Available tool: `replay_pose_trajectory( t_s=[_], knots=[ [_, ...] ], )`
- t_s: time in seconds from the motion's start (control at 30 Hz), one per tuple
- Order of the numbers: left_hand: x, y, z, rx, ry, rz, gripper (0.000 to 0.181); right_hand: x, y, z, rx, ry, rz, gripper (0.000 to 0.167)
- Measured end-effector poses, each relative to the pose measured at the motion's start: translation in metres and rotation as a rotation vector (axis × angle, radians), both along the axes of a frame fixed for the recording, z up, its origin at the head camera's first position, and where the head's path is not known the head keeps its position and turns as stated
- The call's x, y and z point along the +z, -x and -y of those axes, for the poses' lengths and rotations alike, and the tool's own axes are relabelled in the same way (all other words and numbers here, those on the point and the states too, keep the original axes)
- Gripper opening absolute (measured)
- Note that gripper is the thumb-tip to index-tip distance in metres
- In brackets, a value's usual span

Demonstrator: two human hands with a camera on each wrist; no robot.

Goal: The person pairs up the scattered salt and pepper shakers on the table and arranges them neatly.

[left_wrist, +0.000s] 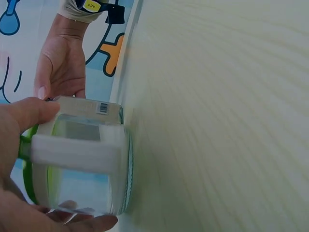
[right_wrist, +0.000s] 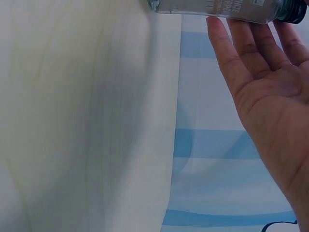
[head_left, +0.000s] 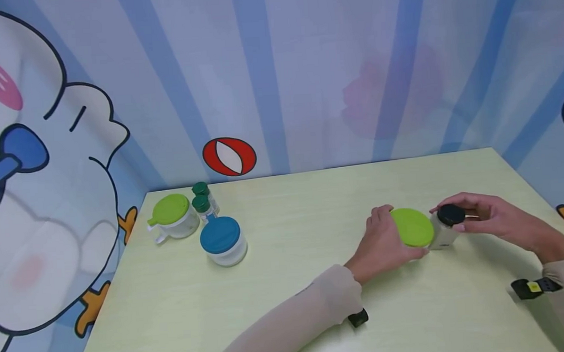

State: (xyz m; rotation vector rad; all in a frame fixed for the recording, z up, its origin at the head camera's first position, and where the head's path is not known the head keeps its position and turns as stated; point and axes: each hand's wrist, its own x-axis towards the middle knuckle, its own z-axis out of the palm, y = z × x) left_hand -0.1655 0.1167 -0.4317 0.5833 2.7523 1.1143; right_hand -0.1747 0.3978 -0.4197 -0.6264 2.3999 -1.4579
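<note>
You have a big blue striped wall (head_left: 305, 63) with cartoon pictures in front of you, and a pale yellow table (head_left: 279, 314) up against it. Your left hand (head_left: 383, 245) is curled round the clear jar with a bright green lid (head_left: 411, 227), thumb on one side and fingers on the other, with a gap just as wide as the jar. Your right hand (head_left: 490, 218) pinches the bottle with a black cap (head_left: 446, 234) near its top, so its thumb and fingers are only a cap's width apart. Your jar is on the right part of the table, and the bottle is just beside it, on its right; I can't tell if they touch. Well apart from them, on the left part, another green-lid jar (head_left: 174, 216) sits near the back, and the blue-lid jar (head_left: 222, 242) sits a bit closer to you. Two little bottles with dark green caps (head_left: 201, 204) stand close together near both of those jars.
</note>
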Motion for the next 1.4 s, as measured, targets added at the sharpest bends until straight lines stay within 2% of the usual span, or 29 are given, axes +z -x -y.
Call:
replay_pose_trajectory(
  t_s=[0.1,0.2,0.33,0.43,0.57,0.7,0.83,1.0,1.2,1.4],
  knots=[
    [0.001,-0.001,0.003,-0.029,-0.004,0.029,0.097,0.001,-0.001,-0.001,-0.027,-0.025,-0.005,0.047],
    [0.002,-0.003,0.007,-0.083,-0.003,0.071,0.098,0.001,-0.002,-0.003,-0.053,-0.043,-0.008,0.047],
    [0.004,-0.007,0.014,-0.16,-0.002,0.123,0.105,0.001,-0.002,-0.006,-0.03,-0.034,-0.023,0.048],
    [0.003,-0.009,0.019,-0.206,0.004,0.134,0.11,0.001,-0.003,-0.007,-0.027,-0.034,-0.025,0.048],
    [0.0,-0.01,0.022,-0.236,0.008,0.127,0.11,0.002,-0.004,-0.005,-0.069,-0.048,-0.003,0.049],
    [-0.003,-0.01,0.021,-0.237,-0.007,0.111,0.108,0.002,-0.004,-0.006,-0.084,-0.058,0.015,0.051],
    [-0.007,-0.009,0.019,-0.223,-0.037,0.084,0.104,0.002,-0.004,-0.007,-0.064,-0.034,0.024,0.051],
    [-0.009,-0.011,0.015,-0.188,-0.056,0.065,0.103,0.003,-0.005,-0.007,-0.063,-0.04,-0.003,0.047],
    [-0.008,-0.012,0.013,-0.151,-0.044,0.046,0.105,0.003,-0.006,-0.004,-0.113,-0.067,-0.017,0.046],
    [-0.008,-0.011,0.013,-0.136,-0.042,0.043,0.105,0.002,-0.004,-0.004,-0.126,-0.103,-0.056,0.047]
  ],
)
